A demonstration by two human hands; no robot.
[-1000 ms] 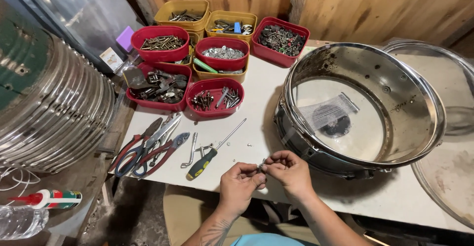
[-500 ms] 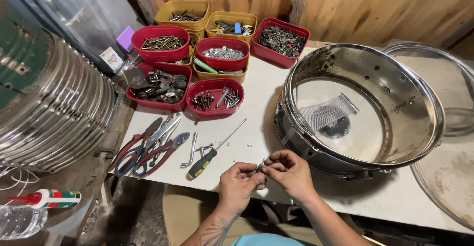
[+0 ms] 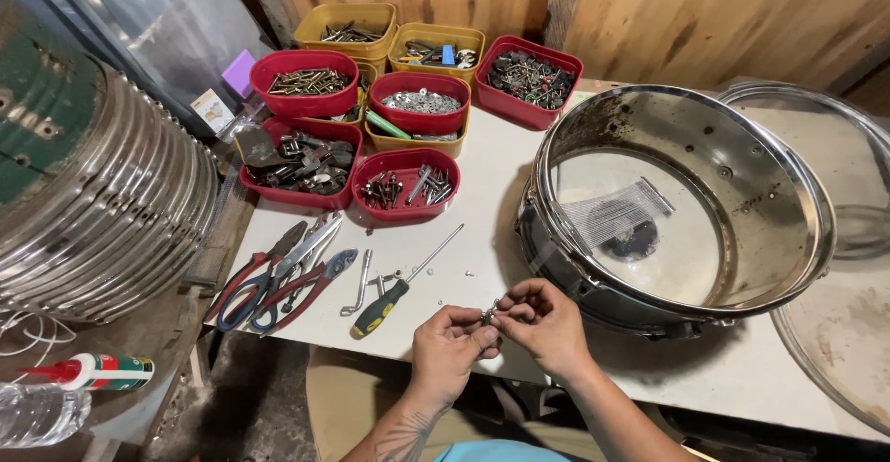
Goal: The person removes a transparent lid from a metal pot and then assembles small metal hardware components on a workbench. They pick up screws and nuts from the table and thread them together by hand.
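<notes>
Left hand (image 3: 445, 346) and right hand (image 3: 547, 323), both in narrow grip on small metal fitting (image 3: 488, 315), over tabletop (image 3: 482, 230) edge beside drum shell (image 3: 677, 202).

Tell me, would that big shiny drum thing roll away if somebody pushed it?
Probably not. The drum shell lies flat on its round rim on the white table, so it would likely slide rather than roll. It looks like stiff metal, so it should keep its shape. Tipped on edge, it might roll.
</notes>
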